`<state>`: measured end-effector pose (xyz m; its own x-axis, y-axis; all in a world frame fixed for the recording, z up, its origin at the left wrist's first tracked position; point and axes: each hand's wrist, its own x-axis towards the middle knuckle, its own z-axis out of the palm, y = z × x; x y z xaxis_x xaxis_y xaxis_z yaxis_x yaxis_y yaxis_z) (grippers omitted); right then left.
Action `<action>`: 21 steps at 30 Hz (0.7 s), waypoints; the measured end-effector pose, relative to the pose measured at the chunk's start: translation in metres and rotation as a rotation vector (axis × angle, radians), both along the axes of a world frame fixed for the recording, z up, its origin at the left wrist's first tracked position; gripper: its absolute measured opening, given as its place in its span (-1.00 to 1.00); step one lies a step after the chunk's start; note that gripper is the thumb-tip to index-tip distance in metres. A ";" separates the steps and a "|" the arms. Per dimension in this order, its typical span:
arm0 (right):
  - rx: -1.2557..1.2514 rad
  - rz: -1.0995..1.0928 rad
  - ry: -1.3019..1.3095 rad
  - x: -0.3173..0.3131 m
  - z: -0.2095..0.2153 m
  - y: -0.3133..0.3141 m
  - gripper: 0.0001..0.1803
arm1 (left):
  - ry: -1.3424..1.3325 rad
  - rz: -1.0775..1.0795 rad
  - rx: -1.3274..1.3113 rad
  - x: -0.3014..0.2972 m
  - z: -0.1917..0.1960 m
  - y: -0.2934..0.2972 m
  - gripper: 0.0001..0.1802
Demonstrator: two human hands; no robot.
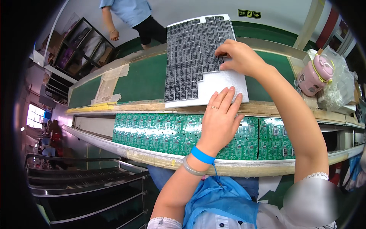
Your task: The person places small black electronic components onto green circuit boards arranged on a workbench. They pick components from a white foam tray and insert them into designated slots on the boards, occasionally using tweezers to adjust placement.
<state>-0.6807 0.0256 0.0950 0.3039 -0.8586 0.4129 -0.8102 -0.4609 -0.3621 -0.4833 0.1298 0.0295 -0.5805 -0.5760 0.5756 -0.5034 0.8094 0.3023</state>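
Note:
A white foam sheet (219,84) lies tilted across the green bench, with many small black seven-segment displays (187,57) in rows on it. The near right part of the foam is bare. My left hand (220,118) rests flat on that bare part, fingers stretched, holding nothing. At the right edge of the rows, my right hand (242,57) has its thumb and curled fingers round a display; the fingers partly hide it. Beneath my left wrist runs a row of green circuit boards (160,129) in a rail. A second green board panel (273,147) adjoins on the right, with some displays on it.
A pink lidded container (315,75) and clear plastic bags (341,84) stand at the right. Wooden rails (141,106) border the green bench surface (141,84). A black metal rack (87,191) is at lower left. Beyond the bench, a person in a blue shirt (127,11) stands.

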 end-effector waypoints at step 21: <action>-0.240 -0.138 -0.367 0.033 -0.014 0.198 -0.73 | 1.094 -0.393 1.332 0.009 0.032 0.047 -0.70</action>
